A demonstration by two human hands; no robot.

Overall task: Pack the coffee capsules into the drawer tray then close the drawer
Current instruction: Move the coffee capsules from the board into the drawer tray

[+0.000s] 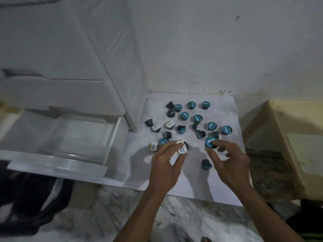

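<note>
Left hand (167, 159) pinches white-lidded round capsule (181, 147); right hand (227, 159) pinches teal-lidded capsule (210, 142).

Left grip (166, 160) pinching a capsule (181, 147), right grip (227, 160) pinching another capsule (211, 142)

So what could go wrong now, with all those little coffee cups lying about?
1. Each hand holds one capsule: the left hand a white-lidded capsule, the right hand a teal-lidded capsule. Either might slip from such a light grip.
2. Loose capsules crowd the white sheet; a hand could knock one, like the tipped capsule, onto the floor.
3. The clear tray looks shallow, so tossed capsules might bounce out.
</note>
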